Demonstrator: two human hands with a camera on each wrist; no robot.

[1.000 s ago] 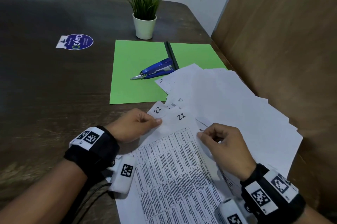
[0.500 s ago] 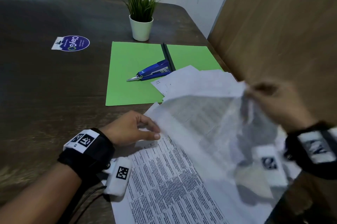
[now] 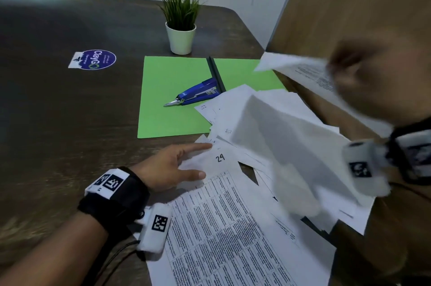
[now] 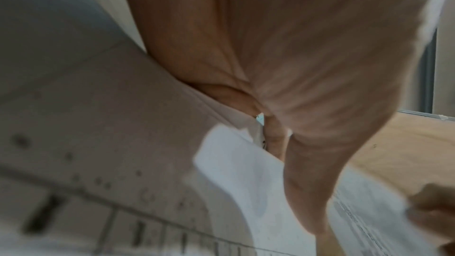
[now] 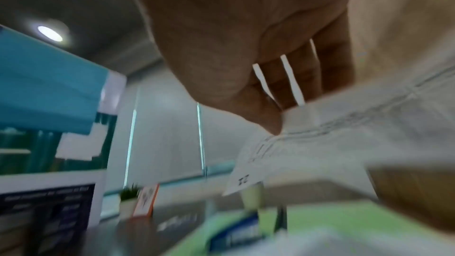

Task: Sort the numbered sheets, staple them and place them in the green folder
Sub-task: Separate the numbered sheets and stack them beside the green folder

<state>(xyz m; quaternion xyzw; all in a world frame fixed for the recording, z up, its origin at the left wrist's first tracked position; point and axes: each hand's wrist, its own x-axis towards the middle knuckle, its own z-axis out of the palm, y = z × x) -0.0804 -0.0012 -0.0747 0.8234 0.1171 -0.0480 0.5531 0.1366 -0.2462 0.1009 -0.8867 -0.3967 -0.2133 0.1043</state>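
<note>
Several white numbered sheets lie fanned over the table's near right. The top printed sheet marked 24 (image 3: 220, 157) sits by my left hand (image 3: 179, 164), whose straight fingers press on the paper's upper left corner. My right hand (image 3: 363, 76), blurred and raised at the right, pinches sheet 21 (image 3: 300, 69) between thumb and fingers, and the sheet hangs in the air; the right wrist view shows the thumb on that lifted sheet (image 5: 332, 143). The open green folder (image 3: 172, 94) lies behind the pile with the blue stapler (image 3: 198, 94) on it.
A small potted plant (image 3: 181, 22) stands behind the folder. A round blue sticker (image 3: 94, 59) lies on the dark wooden table (image 3: 58, 122) at the left. A wooden panel (image 3: 349, 6) rises close on the right.
My right hand lifted sheet 21 off the pile and swung it up to the right. Sheet 24 now shows on top. My left hand's fingers have straightened and spread on the paper.
</note>
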